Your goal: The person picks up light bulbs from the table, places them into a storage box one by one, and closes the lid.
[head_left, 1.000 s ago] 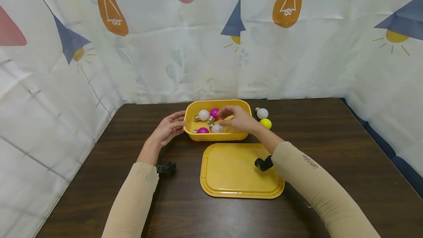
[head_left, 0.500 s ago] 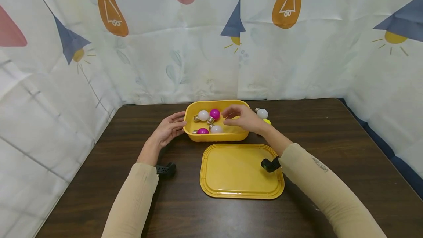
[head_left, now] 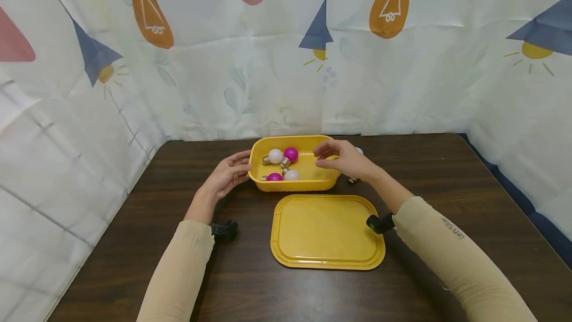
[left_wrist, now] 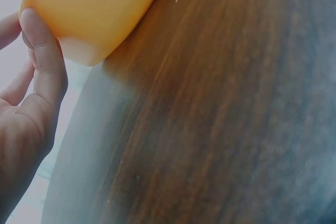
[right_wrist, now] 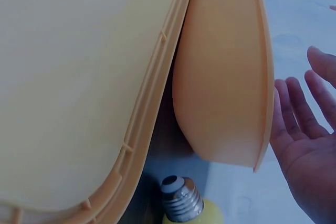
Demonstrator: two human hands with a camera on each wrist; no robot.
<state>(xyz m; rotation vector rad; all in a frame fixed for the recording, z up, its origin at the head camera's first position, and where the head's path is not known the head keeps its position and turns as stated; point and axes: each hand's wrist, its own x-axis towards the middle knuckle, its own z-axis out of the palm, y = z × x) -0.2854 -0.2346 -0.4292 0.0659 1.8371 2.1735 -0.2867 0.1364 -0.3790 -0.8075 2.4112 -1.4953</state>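
A yellow plastic box (head_left: 260,186) stands near the table's far edge, with white bulbs (head_left: 275,156) and magenta bulbs (head_left: 291,154) inside its left half. My left hand (head_left: 228,175) rests against the box's left end, thumb and fingertips touching the wall near the rim. Over the box's right end hovers my right hand (head_left: 344,159), fingers bent and apart, holding nothing. In the right wrist view that hand (right_wrist: 310,129) shows a bare palm beside the rim. A yellow bulb (right_wrist: 207,216) lies just right of the box, mostly hidden by my right hand in the head view.
The yellow lid (head_left: 328,232) lies flat on the dark wooden table (head_left: 250,292), in front of the box. Behind my right hand, a sliver of another white bulb (head_left: 359,150) shows. A printed curtain (head_left: 277,83) hangs behind the table.
My right hand has drawn back to the right, from above the bulbs to the box's right end, now covering most of the bulbs outside. My left hand has stayed in place.
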